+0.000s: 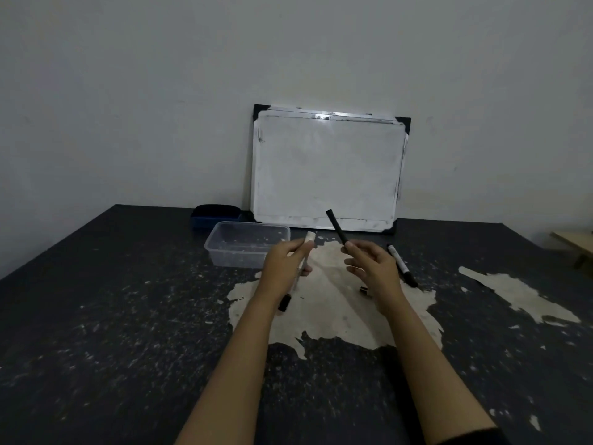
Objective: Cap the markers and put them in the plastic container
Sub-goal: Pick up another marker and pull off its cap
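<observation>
My left hand [284, 263] grips a white-barrelled marker [308, 239] that tilts up to the right; its black end [284, 303] hangs below the hand. My right hand [373, 269] pinches a long black piece [337, 228] by its lower end, pointing up and left; I cannot tell whether it is a cap or a whole marker. The two pieces are apart, about a hand's width. Another black marker [402, 266] lies on the table right of my right hand. A small black cap [365, 291] lies under that wrist. The clear plastic container [237, 258] stands just left of my left hand.
A whiteboard [327, 168] leans on the wall at the back of the dark table [128, 316], which has a worn pale patch [330, 316]. A dark blue eraser [216, 215] sits behind the container. A wooden edge [574, 240] shows at far right.
</observation>
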